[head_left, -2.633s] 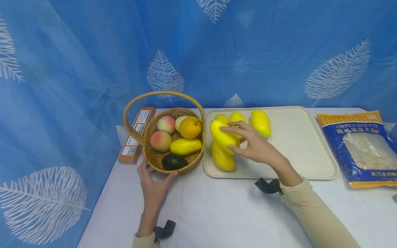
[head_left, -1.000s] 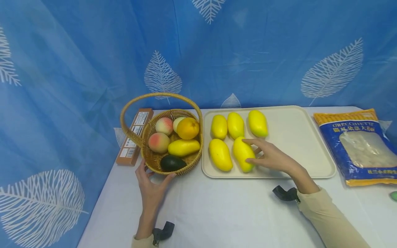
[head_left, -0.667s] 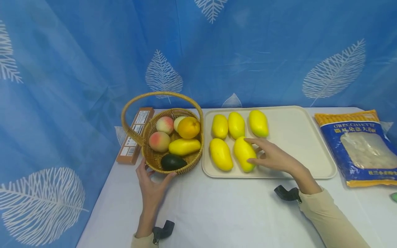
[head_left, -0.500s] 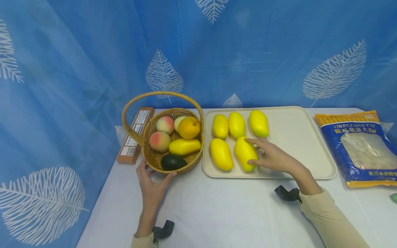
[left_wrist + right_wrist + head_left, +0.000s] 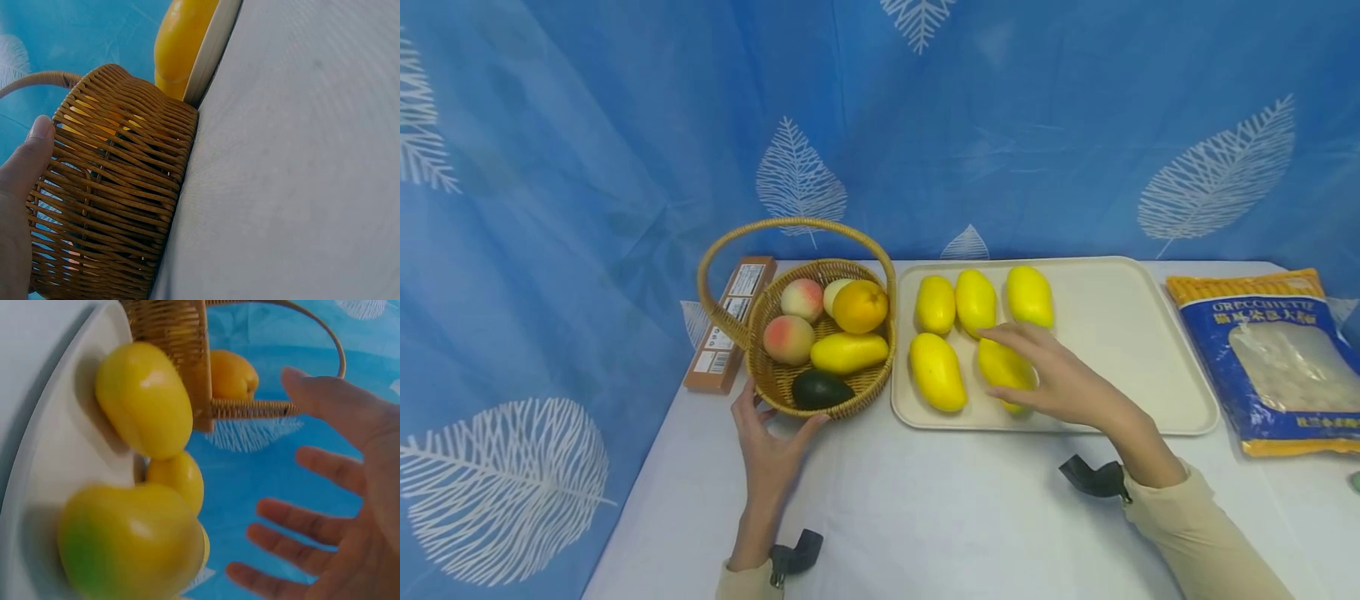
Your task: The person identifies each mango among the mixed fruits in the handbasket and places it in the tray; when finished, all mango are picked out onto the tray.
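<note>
My left hand [image 5: 771, 454] holds the near left side of a wicker basket [image 5: 880, 392]; in the left wrist view the thumb [image 5: 28, 156] lies against its woven wall. Inside the basket are peaches [image 5: 787, 339], an orange [image 5: 860, 307], a yellow fruit [image 5: 848, 353] and a dark green avocado [image 5: 820, 389]. Over the cream tray [image 5: 1120, 350] hovers my right hand [image 5: 1060, 375], fingers spread and holding nothing. Partly hidden beneath it lies a yellow mango [image 5: 1002, 367], greenish at one end in the right wrist view. Beside it lies another mango [image 5: 937, 372], with several more behind.
Right of the tray lies a blue and yellow pasta bag [image 5: 1277, 358]. A narrow brown box [image 5: 722, 358] sits behind the basket's left side. A blue leaf-print curtain [image 5: 1037, 125] hangs at the table's back edge. White cloth [image 5: 925, 508] covers the table.
My right hand has set the mango on the tray's near side, let go and lifted slightly away. That mango has shifted a little to the right. The left hand stays at the basket.
</note>
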